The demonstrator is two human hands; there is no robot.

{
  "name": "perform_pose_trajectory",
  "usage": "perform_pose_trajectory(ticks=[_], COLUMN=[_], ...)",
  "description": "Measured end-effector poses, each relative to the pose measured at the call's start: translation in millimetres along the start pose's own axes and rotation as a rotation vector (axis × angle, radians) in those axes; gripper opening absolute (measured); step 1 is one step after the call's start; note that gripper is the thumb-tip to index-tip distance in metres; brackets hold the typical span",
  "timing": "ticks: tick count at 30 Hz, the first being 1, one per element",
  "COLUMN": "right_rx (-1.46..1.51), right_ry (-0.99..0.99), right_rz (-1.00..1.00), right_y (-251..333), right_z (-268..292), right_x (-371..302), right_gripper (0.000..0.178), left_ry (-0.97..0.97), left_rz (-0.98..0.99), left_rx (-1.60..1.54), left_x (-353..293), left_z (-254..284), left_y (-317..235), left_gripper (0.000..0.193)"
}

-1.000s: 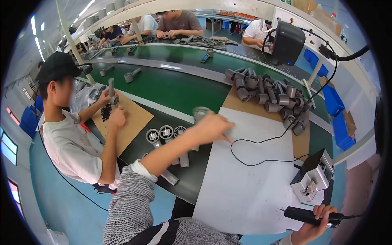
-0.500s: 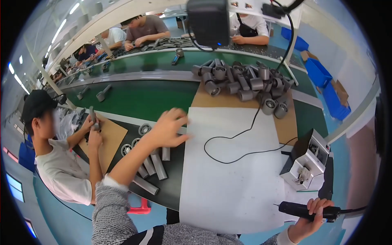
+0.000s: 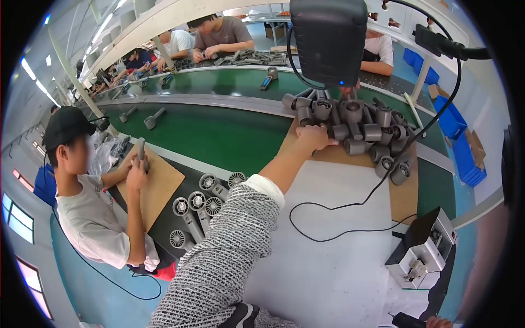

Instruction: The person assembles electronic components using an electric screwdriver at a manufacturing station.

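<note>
My left hand (image 3: 313, 138) reaches across to the near left edge of a pile of grey handheld fans (image 3: 350, 112). Its thumb points right, apart from the bent fingers, whose tips are partly hidden against the pile; I see no fan clearly in its grasp. At the lower right edge my right hand (image 3: 439, 322), mostly cut off, is closed on a black electric screwdriver (image 3: 407, 320). More grey handheld fans (image 3: 197, 201) lie left of my sleeve, on the dark tabletop. A white sheet (image 3: 328, 262) covers the bench before me.
A white-and-black screw feeder (image 3: 421, 257) stands at right. A black cable (image 3: 328, 208) loops over the sheet. A black box-shaped device (image 3: 327, 44) hangs above the pile. Beyond runs a green conveyor belt (image 3: 213, 126). A co-worker (image 3: 93, 218) sits at left, holding a grey part.
My left hand has moved forward and right, from above the sheet's left edge to the fan pile. My right hand and the screwdriver sit lower in view. The whole view has shifted.
</note>
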State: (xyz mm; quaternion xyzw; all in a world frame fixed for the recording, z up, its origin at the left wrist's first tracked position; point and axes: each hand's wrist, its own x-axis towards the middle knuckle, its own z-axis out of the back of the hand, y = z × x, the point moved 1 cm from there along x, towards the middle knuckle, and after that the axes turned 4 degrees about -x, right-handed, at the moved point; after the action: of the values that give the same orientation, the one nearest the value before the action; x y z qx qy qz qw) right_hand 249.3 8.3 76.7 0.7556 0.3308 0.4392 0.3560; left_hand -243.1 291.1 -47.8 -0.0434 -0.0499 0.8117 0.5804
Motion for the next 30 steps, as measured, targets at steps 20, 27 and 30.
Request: perform_pose_trajectory(ticks=[20, 27, 30], right_rx=[-0.034, -0.083, -0.095], right_ry=[0.1, 0.124, 0.122], right_rz=[0.079, 0.074, 0.074], right_y=[-65.1, -66.7, -69.0], right_z=[-5.8, -4.2, -7.1], right_x=[82.0, 76.9, 76.6], right_gripper=[0.017, 0.016, 0.016], left_ry=[-0.546, -0.043, -0.137], left_rz=[0.052, -0.221, -0.365], left_rx=[-1.391, -1.496, -1.389], left_x=[-250.2, -295.8, -304.0], left_z=[46.2, 24.4, -2.2], left_y=[-20.5, -72.6, -72.0], left_gripper=[0.032, 0.024, 0.024])
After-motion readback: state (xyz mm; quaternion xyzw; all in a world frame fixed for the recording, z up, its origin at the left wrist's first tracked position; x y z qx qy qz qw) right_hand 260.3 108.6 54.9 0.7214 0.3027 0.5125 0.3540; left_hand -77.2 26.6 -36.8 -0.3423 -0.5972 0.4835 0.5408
